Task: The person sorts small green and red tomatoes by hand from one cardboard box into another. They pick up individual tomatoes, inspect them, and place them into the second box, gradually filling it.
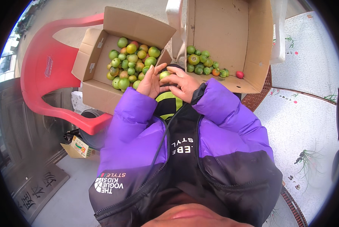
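Note:
A small green tomato [164,75] is between the fingers of my right hand [185,85], above my lap. My left hand [150,83] is close beside it, palm turned inward and fingers spread; whether it touches the tomato is hard to tell. At the left, an open cardboard box [138,22] holds many green, yellowish and reddish tomatoes [132,58]. A second, larger cardboard box [219,25] at the right has green tomatoes [199,61] gathered in its near left corner. One orange tomato [215,72] is among them, and a red tomato [239,75] lies apart.
The left box rests on a red plastic chair [49,63]. A white plastic chair [175,31] supports the right box. A patterned white tabletop [302,124] is at the right. Below the red chair stand a dark bucket [93,136] and a small printed carton [80,147].

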Demonstrator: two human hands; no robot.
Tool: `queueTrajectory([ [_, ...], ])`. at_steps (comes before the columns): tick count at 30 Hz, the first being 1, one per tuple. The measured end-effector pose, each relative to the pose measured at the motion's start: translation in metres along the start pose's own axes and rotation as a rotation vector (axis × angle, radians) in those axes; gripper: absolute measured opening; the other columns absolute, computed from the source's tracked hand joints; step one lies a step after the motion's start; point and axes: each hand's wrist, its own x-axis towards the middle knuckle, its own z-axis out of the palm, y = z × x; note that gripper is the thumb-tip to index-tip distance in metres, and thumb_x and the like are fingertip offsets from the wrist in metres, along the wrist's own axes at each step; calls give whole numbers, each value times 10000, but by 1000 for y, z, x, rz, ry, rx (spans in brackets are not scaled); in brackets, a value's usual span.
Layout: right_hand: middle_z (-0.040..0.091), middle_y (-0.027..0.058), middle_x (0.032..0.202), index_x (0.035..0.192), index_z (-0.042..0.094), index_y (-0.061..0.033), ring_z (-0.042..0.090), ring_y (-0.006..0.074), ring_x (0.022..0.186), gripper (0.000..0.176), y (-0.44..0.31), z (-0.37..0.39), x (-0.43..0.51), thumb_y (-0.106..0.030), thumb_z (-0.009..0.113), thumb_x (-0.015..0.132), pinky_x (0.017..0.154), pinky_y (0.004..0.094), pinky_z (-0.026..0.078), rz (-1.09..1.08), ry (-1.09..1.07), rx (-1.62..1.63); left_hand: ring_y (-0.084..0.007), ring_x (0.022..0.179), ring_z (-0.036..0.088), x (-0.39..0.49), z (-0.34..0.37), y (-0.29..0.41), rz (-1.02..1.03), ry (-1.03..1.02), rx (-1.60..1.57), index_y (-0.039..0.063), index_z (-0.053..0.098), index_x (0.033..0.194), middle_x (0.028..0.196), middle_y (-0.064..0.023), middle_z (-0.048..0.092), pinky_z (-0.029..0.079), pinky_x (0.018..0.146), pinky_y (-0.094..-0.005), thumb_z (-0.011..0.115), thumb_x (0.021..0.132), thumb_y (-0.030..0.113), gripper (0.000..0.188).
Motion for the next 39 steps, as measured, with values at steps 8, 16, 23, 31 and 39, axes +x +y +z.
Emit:
queueTrajectory([
  [8,553,184,1173,1168,568,-60,597,312,1011,349,96,-74,20,-147,600,831,837,403,494,514,92,-382,-207,925,593,-3,-40,36,485,510,-486,62,402,1294,1127,-113,540,517,675,-260,535,945,339,465],
  [16,492,250,1214,1216,446,-74,550,415,1076,560,149,-30,53,-243,709,752,897,464,472,786,-289,-722,-178,929,609,7,-33,17,90,367,-80,78,467,1250,1135,-88,581,517,736,-278,528,952,288,369],
  [23,542,199,1119,1211,492,-85,571,380,1007,518,89,-62,23,-275,681,767,856,436,474,503,301,-521,-128,886,595,1,-11,18,-15,280,123,104,473,1286,1119,-47,590,493,749,-266,526,954,308,394],
  [31,510,121,1159,1295,469,-43,575,160,768,540,-9,-22,7,-90,670,796,738,282,474,95,-56,109,-133,837,573,-7,9,-1,13,-102,112,94,417,1345,1175,-83,557,501,709,-256,521,947,364,492],
  [39,545,198,1191,1231,539,-80,585,352,1047,416,122,-108,2,-199,594,837,918,424,470,712,148,-493,-217,989,598,6,-38,26,482,792,-361,37,457,1186,1140,-129,548,546,777,-281,570,929,303,386],
])
